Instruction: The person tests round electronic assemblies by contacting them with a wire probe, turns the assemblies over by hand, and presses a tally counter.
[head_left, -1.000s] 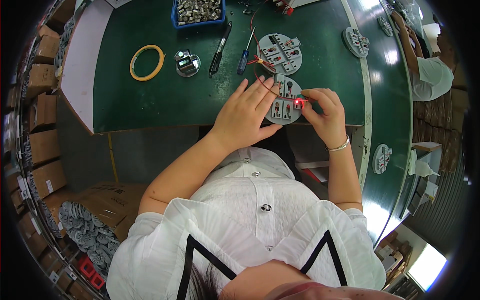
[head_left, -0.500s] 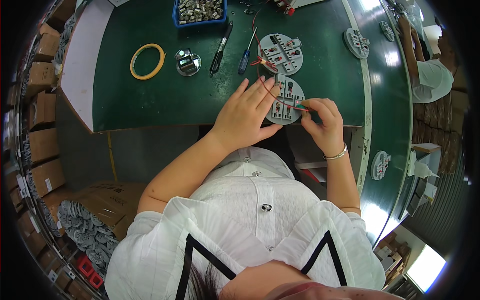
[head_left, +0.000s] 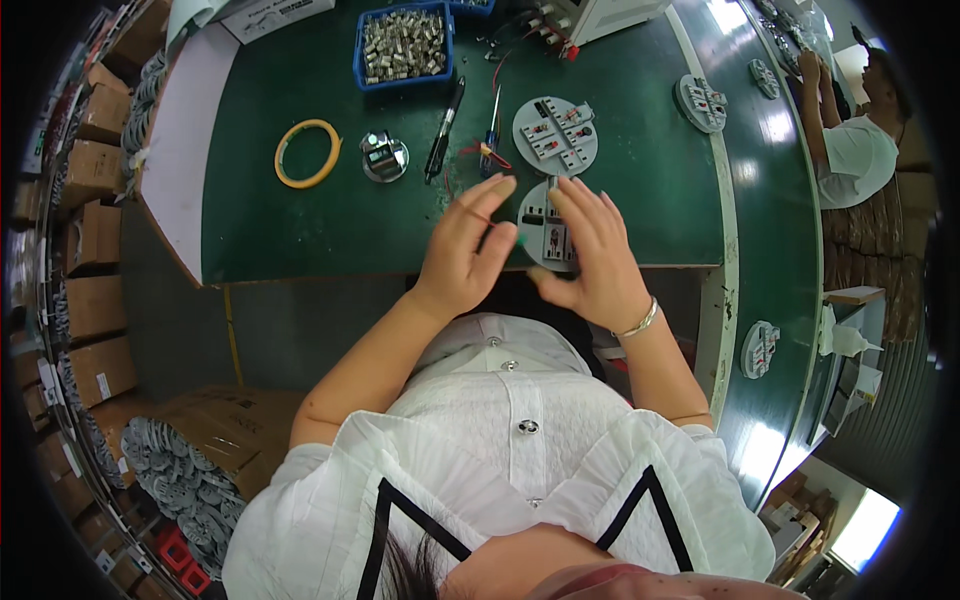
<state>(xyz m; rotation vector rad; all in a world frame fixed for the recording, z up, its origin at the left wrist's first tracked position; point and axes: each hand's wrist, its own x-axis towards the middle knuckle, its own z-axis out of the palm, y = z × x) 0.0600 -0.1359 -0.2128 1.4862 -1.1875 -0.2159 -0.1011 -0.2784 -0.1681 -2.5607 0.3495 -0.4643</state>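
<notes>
My left hand (head_left: pixel 468 248) is at the left side of the near round grey base (head_left: pixel 535 218), which carries small terminals and metal contacts. Its thumb and fingers are closed on a red wire lead, whose green end (head_left: pixel 521 240) shows by the thumb. Over the right part of that base is my right hand (head_left: pixel 598 252), its fingers stretched and the blurred thumb apart at the near edge. Just beyond lies a second round grey base (head_left: pixel 555 136) with similar parts. A screwdriver (head_left: pixel 490 150) lies left of it, with a loop of red wire across its handle.
A black pen (head_left: pixel 444 135), a round metal-topped part (head_left: pixel 384 157) and a yellow tape ring (head_left: pixel 307 154) lie to the left. Behind stand a blue bin (head_left: pixel 403 50) of metal pieces and a white device (head_left: pixel 610 15). More bases (head_left: pixel 702 104) lie right; a person (head_left: pixel 860 150) sits beyond.
The red lead's green end has passed from my right hand to my left. My left hand has drawn off the base; my right has moved left over it. The view has shifted slightly.
</notes>
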